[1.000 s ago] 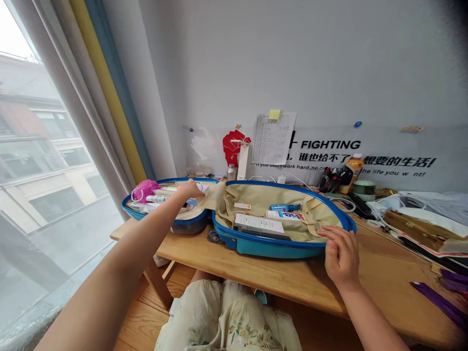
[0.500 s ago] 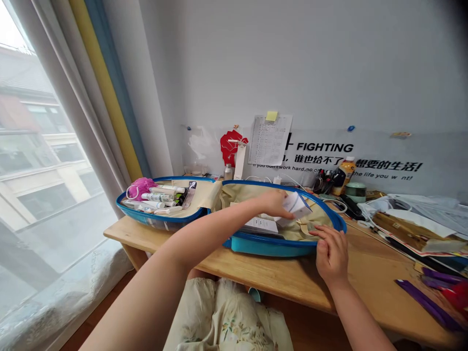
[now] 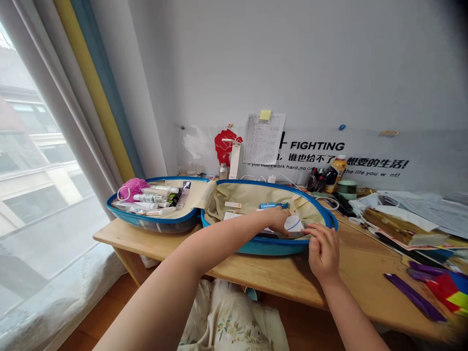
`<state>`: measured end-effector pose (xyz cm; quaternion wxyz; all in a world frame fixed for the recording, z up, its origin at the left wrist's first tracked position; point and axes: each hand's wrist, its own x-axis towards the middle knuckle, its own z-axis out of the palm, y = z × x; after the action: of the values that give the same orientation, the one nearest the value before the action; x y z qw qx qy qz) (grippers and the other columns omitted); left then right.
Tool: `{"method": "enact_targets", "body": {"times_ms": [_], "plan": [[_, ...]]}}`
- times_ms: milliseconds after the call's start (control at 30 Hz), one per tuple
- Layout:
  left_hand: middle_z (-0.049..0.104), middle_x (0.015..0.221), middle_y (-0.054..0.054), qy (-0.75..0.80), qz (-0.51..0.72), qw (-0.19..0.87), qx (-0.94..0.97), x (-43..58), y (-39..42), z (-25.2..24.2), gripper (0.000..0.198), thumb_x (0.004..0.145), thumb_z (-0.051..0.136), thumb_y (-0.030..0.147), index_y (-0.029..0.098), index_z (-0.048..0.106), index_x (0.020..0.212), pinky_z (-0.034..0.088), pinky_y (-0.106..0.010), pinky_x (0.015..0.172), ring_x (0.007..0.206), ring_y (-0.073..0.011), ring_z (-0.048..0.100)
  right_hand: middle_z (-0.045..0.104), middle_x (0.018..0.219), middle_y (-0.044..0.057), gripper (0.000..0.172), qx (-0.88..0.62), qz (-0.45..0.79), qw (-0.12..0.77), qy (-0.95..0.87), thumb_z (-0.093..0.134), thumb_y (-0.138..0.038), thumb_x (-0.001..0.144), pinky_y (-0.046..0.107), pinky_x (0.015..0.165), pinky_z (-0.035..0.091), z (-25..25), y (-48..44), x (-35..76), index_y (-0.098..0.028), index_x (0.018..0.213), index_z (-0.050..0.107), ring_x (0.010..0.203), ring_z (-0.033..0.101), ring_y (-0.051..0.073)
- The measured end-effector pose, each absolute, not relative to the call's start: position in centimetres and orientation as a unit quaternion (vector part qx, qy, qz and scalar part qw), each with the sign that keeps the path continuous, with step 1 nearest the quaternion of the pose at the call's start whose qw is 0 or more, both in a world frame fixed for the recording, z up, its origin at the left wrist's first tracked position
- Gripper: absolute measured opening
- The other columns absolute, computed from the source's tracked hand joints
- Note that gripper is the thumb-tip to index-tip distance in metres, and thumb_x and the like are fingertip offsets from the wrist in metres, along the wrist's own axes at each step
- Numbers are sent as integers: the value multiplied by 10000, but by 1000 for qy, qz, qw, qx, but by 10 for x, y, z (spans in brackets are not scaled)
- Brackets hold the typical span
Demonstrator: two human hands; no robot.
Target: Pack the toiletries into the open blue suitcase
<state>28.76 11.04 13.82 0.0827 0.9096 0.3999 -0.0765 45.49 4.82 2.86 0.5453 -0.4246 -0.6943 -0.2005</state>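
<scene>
An open blue suitcase (image 3: 272, 247) with a cream lining lies on the desk. My left hand (image 3: 278, 220) reaches into its right half, with fingers closed on a white box (image 3: 294, 224) that has a blue curved line. The box sits low in the case, near the front rim. My right hand (image 3: 324, 247) is at the right front rim, fingers stretched out, their tips close to the box's right end. Behind my left hand lies a blue item (image 3: 273, 205). A small white-and-orange box (image 3: 233, 205) is farther left, and my forearm hides part of the contents.
The left half holds a pink bath puff (image 3: 133, 189) and several tubes (image 3: 150, 198). On the wooden desk (image 3: 351, 273) at right are papers (image 3: 405, 219), a purple strip (image 3: 413, 296), an orange drink bottle (image 3: 335, 174) and a green jar (image 3: 347, 189).
My left hand has lowered the white box into the suitcase, and it now lies flatter near the front rim. The blue item behind it has come into sight. The view has shifted slightly.
</scene>
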Motion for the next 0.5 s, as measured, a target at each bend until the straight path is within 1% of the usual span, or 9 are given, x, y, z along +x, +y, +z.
{"method": "enact_targets", "body": {"times_ms": [100,200,300,367,433,500], "plan": [[531,1442,-145,390,-106,89,910,290,111,135,713,767,709,423,147,490,1387,405,-332,1084,1346,-283,469,690,1031,83,340,-425,-193,545,-696,347,-315,963,488,1059,352,28,48,455,-231,936,675,1071,611,233],[554,1418,-162,385,-121,103,909,290,111,133,647,805,660,457,111,547,1340,412,-312,1070,1297,-276,522,693,1074,85,333,-427,-188,547,-695,355,-315,966,498,1067,355,28,47,455,-231,935,675,1118,600,242],[546,1429,-165,386,-128,117,906,286,112,132,646,863,568,513,111,534,1368,428,-326,1055,1282,-274,543,674,1178,94,342,-436,-185,542,-694,346,-322,976,523,1074,355,27,44,453,-238,1035,673,1237,542,266],[522,1457,-155,393,-126,124,902,283,113,131,652,889,514,528,134,501,1408,425,-350,1066,1307,-274,528,648,1246,101,351,-432,-186,537,-700,341,-321,983,532,1079,358,26,40,452,-240,1124,652,1310,489,277],[514,1469,-134,399,-122,132,899,280,114,129,668,892,484,561,169,479,1433,424,-369,1071,1319,-273,520,626,1291,106,352,-428,-187,529,-708,353,-322,984,534,1084,365,24,35,452,-238,1189,626,1353,451,283],[533,1458,-110,406,-112,142,896,278,115,126,713,857,496,624,209,479,1436,428,-378,1069,1316,-275,524,615,1310,111,358,-430,-184,523,-713,367,-331,980,544,1088,373,23,33,452,-235,1226,609,1372,432,293]]}}
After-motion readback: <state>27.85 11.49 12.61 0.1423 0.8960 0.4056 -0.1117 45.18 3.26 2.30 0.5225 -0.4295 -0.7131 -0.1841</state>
